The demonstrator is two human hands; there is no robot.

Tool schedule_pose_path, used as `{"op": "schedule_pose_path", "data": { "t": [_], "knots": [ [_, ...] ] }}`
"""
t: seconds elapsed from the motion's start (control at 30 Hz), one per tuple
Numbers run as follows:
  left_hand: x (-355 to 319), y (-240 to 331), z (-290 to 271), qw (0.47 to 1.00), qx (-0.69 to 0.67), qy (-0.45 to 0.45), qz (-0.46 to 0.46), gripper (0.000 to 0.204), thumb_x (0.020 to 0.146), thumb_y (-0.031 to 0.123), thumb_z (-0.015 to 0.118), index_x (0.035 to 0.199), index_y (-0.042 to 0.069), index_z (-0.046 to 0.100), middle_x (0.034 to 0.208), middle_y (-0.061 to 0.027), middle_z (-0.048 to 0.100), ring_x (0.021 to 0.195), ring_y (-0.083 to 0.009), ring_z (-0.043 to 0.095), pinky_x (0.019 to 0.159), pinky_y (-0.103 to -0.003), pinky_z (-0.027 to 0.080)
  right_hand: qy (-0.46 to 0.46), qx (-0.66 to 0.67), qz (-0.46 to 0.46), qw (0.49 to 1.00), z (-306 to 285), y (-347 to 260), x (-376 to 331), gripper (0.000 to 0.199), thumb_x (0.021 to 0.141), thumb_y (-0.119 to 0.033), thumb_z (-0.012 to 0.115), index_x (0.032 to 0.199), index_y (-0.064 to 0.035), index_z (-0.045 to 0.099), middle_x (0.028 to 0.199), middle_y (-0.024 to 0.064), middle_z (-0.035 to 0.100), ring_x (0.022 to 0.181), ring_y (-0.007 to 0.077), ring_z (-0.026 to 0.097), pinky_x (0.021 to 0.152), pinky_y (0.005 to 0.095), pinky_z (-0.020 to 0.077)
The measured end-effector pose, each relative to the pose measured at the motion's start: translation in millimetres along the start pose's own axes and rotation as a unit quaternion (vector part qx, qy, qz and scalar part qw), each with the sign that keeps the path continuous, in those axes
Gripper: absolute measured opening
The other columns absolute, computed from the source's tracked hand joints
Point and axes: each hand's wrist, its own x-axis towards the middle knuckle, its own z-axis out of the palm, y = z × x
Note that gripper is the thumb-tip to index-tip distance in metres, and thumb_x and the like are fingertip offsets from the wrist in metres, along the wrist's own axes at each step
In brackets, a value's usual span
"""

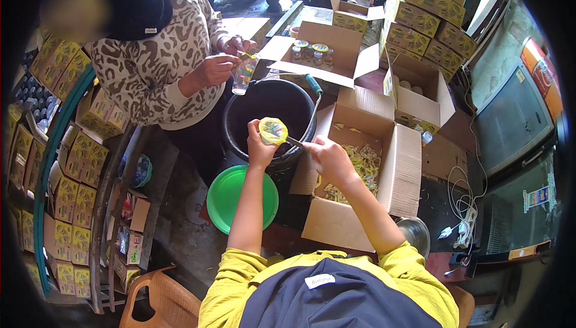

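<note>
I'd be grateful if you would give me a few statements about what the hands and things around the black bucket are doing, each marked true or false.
1. The left hand holds a jar with a yellow lid over the black bucket. True.
2. The right hand is empty. False: it holds a thin tool whose tip reaches the jar.
3. The green lid lies beside the bucket, on the person's side. True.
4. The open carton under the right hand holds full jars. False: it holds loose yellow scraps.
5. The co-worker opposite has both hands idle. False: those hands hold a clear jar.
</note>
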Motion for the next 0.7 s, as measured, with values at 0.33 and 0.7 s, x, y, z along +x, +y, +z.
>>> {"op": "schedule_pose_path", "data": {
  "t": [0.33, 0.7],
  "knots": [
    [11.7, -8.2, 9.5, 0.949, 0.296, -0.099, 0.049, 0.051, 0.063, 0.005, 0.066, 0.107, 0.005, 0.041, 0.097, -0.016, 0.055, 0.094, -0.0345, 0.053, 0.08, -0.043, 0.043, 0.2, 0.147, 0.211, 0.945, -14.9, -6.0, -123.3, 0.025, 0.075, 0.004, 0.058, 0.099, -0.002, 0.063, 0.071, 0.0085, 0.055, 0.061, 0.0142, 0.053, 0.057, 0.0247, 0.0426],
    [43.1, -12.3, 25.2, 0.763, 0.596, -0.231, 0.1, 0.024, 0.074, 0.01, 0.059, 0.095, 0.008, 0.049, 0.085, -0.0112, 0.061, 0.086, -0.0274, 0.06, 0.074, -0.039, 0.046, 0.295, 0.169, 0.334, 0.879, -50.6, -15.2, -225.1, 0.022, 0.077, 0.002, 0.056, 0.097, -0.0007, 0.064, 0.07, 0.0059, 0.055, 0.065, 0.0116, 0.054, 0.062, 0.0241, 0.0446]
  ]
}}
